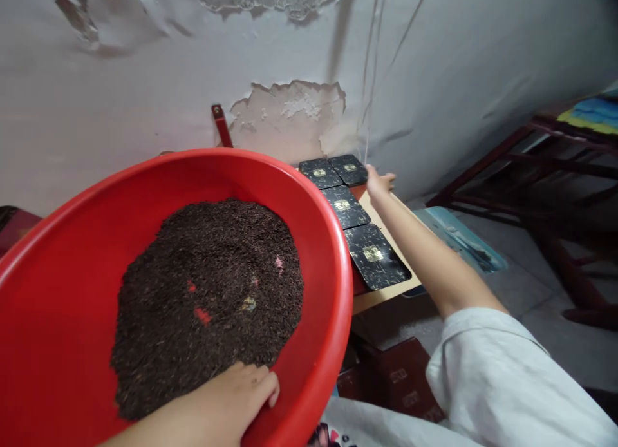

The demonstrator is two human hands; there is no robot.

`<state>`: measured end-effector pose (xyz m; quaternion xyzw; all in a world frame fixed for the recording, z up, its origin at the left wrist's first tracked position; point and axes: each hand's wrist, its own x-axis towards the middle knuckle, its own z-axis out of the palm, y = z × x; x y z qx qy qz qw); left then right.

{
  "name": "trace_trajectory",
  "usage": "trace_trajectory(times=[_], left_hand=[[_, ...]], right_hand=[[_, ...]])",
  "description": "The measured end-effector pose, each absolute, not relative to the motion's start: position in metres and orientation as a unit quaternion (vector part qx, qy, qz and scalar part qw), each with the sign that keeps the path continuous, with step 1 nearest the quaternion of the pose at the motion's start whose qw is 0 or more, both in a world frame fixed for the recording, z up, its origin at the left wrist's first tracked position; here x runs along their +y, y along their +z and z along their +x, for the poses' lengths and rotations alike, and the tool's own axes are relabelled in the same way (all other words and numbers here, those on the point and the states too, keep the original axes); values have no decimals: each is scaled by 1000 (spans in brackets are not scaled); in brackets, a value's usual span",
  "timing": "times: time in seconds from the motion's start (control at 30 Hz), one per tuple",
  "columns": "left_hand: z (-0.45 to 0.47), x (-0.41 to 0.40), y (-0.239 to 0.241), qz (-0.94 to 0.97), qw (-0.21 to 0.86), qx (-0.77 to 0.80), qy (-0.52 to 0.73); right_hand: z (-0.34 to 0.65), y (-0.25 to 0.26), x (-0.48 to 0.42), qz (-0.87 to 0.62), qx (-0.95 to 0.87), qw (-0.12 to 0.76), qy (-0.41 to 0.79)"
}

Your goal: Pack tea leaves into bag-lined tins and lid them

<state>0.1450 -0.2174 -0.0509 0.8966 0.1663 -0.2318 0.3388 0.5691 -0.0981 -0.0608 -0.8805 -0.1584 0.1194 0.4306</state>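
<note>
Left hand (244, 392), fingers curled, hold untellable, lay at the dark grains (212, 292) in the red tub (340, 305); right hand (379, 181) met a black square (348, 169) near the desk's (383, 296) far edge, pinch untellable. Arranging squares seemed in hand; next called for careful alignment.

Head view | from above, close | directed forward and downward | over red basin (58, 331), near left | toward far wall (168, 86)

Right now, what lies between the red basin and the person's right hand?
The head view shows flat black squares with gold marks between the red basin and right hand.
</note>
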Motion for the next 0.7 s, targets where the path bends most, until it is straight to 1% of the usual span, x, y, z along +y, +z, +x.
trace_trajectory(times=[0.07,0.13,0.17,0.23,0.27,0.3,0.33,0.37,0.4,0.43,0.47,0.5,0.57,0.63,0.7], left_hand=[[144,-219,-29,900,325,183,-226],[141,-220,-14,922,281,182,-195],[139,-218,-10,936,254,176,-171],[132,-211,-8,957,205,168,-118],[127,-203,-9,964,181,171,-93],[119,-194,-11,969,155,180,-70],[110,-182,-13,971,127,198,-48],[99,-168,-14,970,92,225,-24],[85,-153,-15,965,57,256,-4],[70,-137,-15,956,22,294,18],[53,-121,-14,940,-3,338,44],[35,-104,-12,918,-28,389,77],[-2,-74,-6,864,-51,480,143],[-37,-45,-1,810,-57,551,194],[-70,-19,1,749,-74,621,217]], right_hand=[[554,-42,-102,-883,-152,435,85],[528,-22,-107,-855,-221,467,44],[510,-14,-110,-836,-267,477,43],[465,-1,-121,-766,-427,472,89],[438,3,-128,-719,-529,433,126],[410,5,-136,-661,-642,347,174],[382,5,-145,-594,-739,244,205],[354,4,-154,-531,-809,120,221],[328,1,-163,-472,-853,-2,222],[304,-3,-172,-422,-876,-99,211],[283,-9,-179,-383,-887,-159,204],[265,-15,-185,-358,-889,-199,206],[237,-29,-190,-318,-895,-234,209],[221,-42,-186,-303,-899,-237,210],[215,-57,-175,-316,-898,-222,209]])
